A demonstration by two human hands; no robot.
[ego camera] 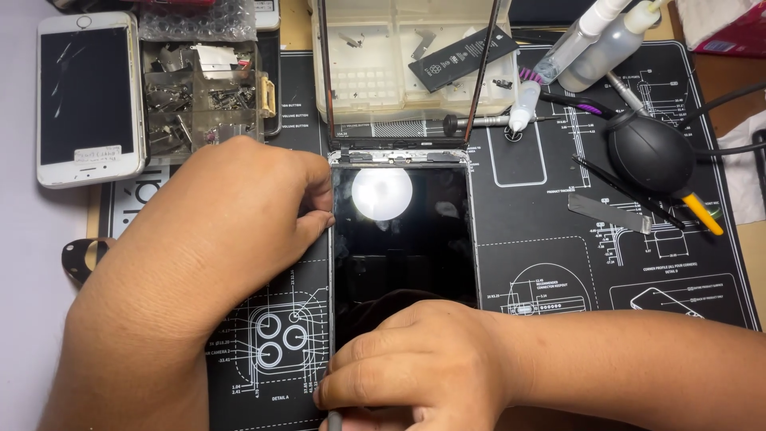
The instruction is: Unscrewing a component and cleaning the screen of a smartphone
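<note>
Right hand (415,367), gripping a thin tool (333,421), covers the phone's (403,239) near edge; left hand (239,215) pinches its left edge.

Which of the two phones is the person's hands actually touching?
The black-screened phone on the dark mat, touched by the left hand and right hand. The white cracked phone lies untouched at far left.

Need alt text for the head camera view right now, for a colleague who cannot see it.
Two bare hands work on a dark-screened phone lying on a black repair mat: the left hand presses its left edge, the right hand covers its lower end, holding a thin tool. A white phone, a parts box and a black air blower lie around.
</note>
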